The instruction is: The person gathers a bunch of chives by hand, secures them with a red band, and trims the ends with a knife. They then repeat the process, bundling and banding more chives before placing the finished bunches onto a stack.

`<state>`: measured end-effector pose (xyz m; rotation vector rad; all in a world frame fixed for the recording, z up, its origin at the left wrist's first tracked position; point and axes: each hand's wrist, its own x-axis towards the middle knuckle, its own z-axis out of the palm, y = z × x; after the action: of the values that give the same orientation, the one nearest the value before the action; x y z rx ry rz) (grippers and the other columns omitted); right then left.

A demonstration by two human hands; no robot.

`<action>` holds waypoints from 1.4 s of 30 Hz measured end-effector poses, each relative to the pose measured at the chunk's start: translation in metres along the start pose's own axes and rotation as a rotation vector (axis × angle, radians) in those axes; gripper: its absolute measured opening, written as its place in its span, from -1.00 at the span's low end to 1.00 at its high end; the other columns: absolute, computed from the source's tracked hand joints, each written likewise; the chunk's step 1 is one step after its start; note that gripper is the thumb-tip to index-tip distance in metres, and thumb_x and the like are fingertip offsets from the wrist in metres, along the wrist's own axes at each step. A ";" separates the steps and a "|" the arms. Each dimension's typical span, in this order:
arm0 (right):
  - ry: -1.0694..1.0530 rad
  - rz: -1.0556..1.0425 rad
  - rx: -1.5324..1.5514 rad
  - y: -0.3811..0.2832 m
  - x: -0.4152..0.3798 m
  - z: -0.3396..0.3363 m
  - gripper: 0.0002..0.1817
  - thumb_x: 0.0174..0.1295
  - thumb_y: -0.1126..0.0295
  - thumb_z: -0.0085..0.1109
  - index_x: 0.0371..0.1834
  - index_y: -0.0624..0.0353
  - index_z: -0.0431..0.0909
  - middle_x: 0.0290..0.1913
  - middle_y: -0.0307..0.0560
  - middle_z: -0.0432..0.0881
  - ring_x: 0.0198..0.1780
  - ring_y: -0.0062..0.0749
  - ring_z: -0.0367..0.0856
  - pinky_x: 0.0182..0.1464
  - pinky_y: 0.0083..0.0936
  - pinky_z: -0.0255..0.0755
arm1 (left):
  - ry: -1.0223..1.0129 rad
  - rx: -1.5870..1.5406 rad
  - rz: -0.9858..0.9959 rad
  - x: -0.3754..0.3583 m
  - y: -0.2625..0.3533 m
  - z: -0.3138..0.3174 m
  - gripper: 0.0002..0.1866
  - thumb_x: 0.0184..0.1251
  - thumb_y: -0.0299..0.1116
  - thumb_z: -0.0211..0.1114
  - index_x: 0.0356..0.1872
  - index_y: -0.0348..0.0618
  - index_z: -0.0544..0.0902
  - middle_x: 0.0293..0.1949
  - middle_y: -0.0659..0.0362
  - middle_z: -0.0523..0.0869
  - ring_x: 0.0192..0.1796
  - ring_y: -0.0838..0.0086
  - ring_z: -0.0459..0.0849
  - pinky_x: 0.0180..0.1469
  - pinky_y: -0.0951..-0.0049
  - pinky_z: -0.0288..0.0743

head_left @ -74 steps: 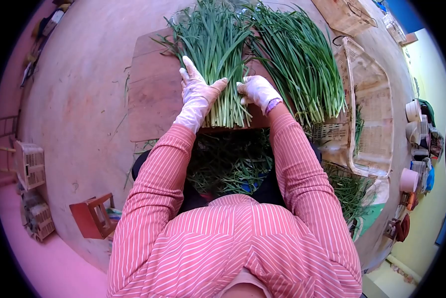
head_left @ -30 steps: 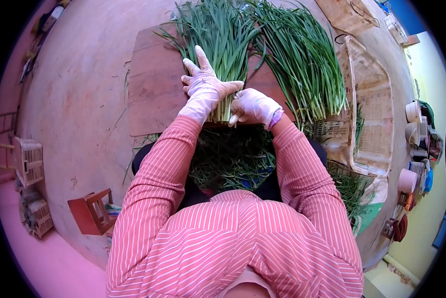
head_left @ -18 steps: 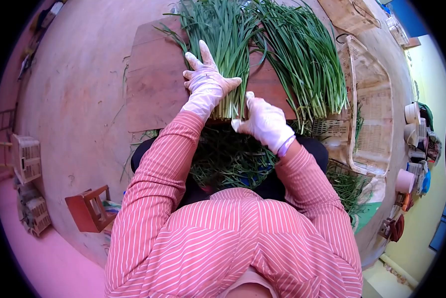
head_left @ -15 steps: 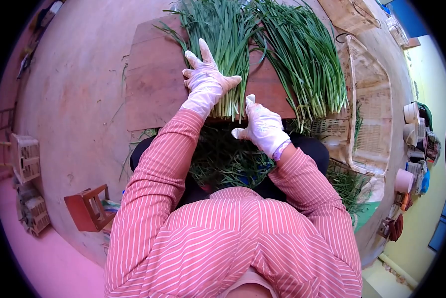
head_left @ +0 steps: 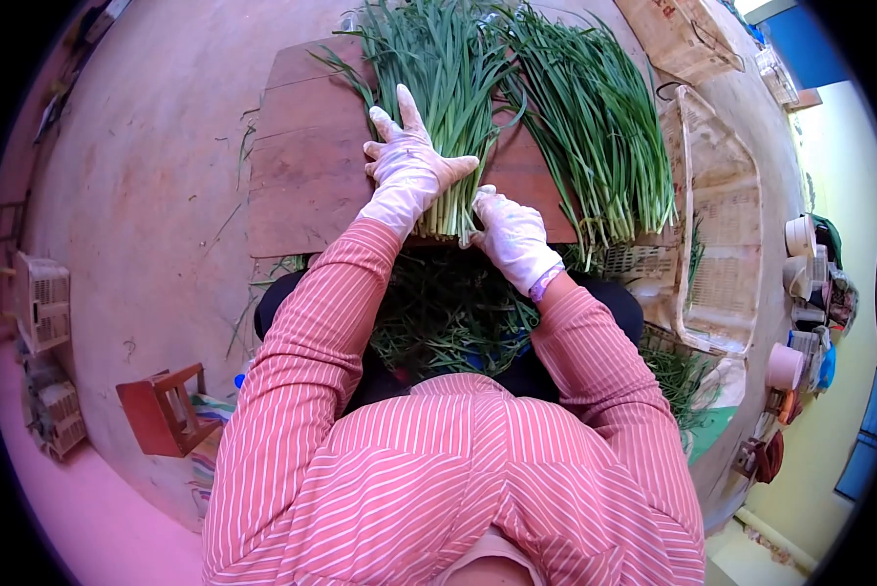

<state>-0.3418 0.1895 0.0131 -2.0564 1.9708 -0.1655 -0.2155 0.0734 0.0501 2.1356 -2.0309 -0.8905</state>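
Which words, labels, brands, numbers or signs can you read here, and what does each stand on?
No text is readable.
Tan crate, top right: small reddish marks near the picture's edge, too blurred to read.
Wooden board: no lettering visible.
Tubs and containers along the right: too small to tell.

Produce-sorting room (crates (head_left: 720,220), heaped greens (head_left: 604,137)).

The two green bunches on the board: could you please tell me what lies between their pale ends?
In the head view, bare reddish board shows between the left bunch and the right bunch, with the right hand partly over its near edge.
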 end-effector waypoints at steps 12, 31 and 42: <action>-0.301 0.167 0.212 -0.014 -0.013 -0.050 -0.39 -0.01 -0.07 0.43 -0.09 0.23 0.61 -0.25 0.10 0.69 -0.16 -0.03 0.68 -0.09 -0.26 0.52 | 0.008 -0.001 0.002 -0.001 0.000 -0.001 0.51 -0.26 0.21 0.61 0.54 0.20 -0.43 0.55 -0.19 -0.18 0.46 -0.24 0.15 0.41 -0.04 0.21; -0.612 0.404 0.737 0.000 0.002 -0.035 -0.77 0.29 0.23 0.20 -0.24 0.19 0.62 -0.36 -0.21 0.74 -0.40 -0.59 0.66 -0.29 -0.61 0.48 | -0.017 -0.038 -0.007 0.000 -0.001 -0.003 0.52 -0.27 0.21 0.62 0.54 0.24 -0.45 0.56 -0.16 -0.22 0.50 -0.26 0.08 0.45 -0.05 0.14; -0.698 0.431 0.927 0.000 0.001 -0.065 -0.66 0.34 0.23 0.06 0.06 0.18 0.57 -0.22 -0.27 0.78 -0.43 -0.78 0.61 -0.44 -0.82 0.32 | -0.029 -0.034 -0.015 -0.002 0.000 -0.006 0.51 -0.26 0.22 0.61 0.54 0.23 -0.45 0.57 -0.15 -0.21 0.48 -0.26 0.10 0.44 -0.06 0.17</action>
<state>-0.3598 0.1802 0.0754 -0.9027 1.4212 -0.1840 -0.2126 0.0731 0.0557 2.1359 -2.0004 -0.9566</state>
